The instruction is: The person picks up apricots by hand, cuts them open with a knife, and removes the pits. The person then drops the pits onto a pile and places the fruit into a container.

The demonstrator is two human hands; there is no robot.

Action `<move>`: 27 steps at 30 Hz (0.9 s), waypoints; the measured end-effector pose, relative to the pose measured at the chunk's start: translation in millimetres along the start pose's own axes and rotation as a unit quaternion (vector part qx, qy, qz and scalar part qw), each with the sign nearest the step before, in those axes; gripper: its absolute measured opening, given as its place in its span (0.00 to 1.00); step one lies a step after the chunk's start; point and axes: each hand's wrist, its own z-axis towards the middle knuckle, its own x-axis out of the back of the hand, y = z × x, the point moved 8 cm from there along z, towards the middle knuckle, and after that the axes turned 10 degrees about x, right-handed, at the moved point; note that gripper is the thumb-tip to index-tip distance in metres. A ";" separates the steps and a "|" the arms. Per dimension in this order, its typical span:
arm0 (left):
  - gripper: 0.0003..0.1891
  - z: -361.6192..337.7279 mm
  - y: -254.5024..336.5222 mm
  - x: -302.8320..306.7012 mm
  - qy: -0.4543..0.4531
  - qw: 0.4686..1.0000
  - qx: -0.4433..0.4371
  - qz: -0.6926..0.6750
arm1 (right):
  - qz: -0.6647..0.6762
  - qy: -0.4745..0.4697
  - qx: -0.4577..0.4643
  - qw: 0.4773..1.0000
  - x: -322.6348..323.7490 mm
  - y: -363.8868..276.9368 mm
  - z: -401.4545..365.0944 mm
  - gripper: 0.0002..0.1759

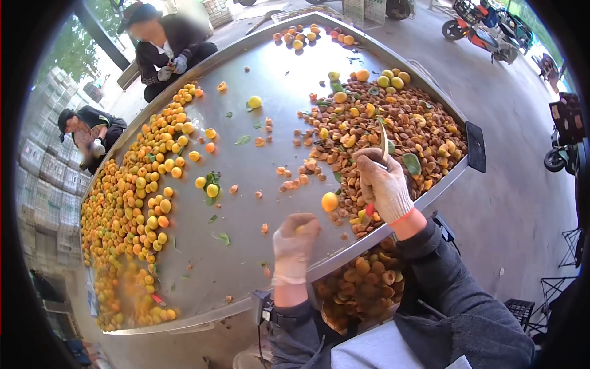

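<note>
My right hand (386,184), in a soiled white glove, is wrapped round a small knife (384,138). Its curved blade points up, and a red handle end shows below the fingers. Under that hand lies a large heap of brown apricot pits (350,132) mixed with fruit scraps. My left hand (296,243), also gloved, is closed over the near part of the metal table (246,166). A hint of yellow shows at its fingers, but what it holds is hidden. A whole apricot (330,201) rests between my hands. Below the table edge, a container holds apricot halves (362,277).
A long pile of whole apricots (132,197) covers the table's left side. Leaves and scattered scraps lie mid-table. Two other people (163,49) work along the far left edge. Stacked crates (49,160) stand at left, scooters (485,31) at the upper right.
</note>
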 end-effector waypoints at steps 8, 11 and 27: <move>0.21 66.0 12.7 -57.0 0.158 0.889 -0.129 0.409 | 0.096 0.004 -0.041 0.995 14.7 0.6 7.8 0.08; 0.24 81.6 21.4 -66.1 0.170 0.826 -0.092 0.530 | 0.097 -0.020 -0.049 0.994 12.3 -5.9 4.7 0.08; 0.15 -112.9 5.9 -87.5 -0.056 0.888 -0.260 0.374 | 0.167 0.017 0.019 0.986 68.9 -29.1 12.4 0.10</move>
